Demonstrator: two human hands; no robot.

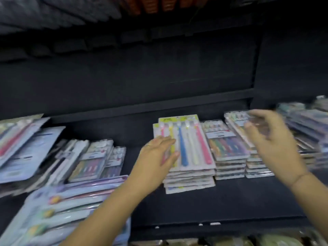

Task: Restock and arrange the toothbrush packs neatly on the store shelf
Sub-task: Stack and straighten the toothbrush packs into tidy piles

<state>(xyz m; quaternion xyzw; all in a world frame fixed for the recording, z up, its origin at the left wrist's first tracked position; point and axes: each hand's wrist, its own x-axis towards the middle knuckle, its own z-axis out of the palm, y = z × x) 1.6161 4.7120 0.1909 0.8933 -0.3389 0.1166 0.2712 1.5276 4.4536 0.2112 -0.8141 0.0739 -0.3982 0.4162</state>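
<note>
3 neat stacks of toothbrush packs (229, 157) side by side mid-shelf (230, 201). L hand (159, 150) flat, fingers straight, on leftmost stack's top pack (191, 139). R hand (271, 139) over rightmost stack, blurred, grip can't tell. Loose packs (92, 157) at left.

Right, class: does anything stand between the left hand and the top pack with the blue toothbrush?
Nothing visible does. The left hand rests on the left part of that top pack, fingers lying across its pink and yellow brushes. The right hand is blurred, over a stack further right, away from this pack.
</note>
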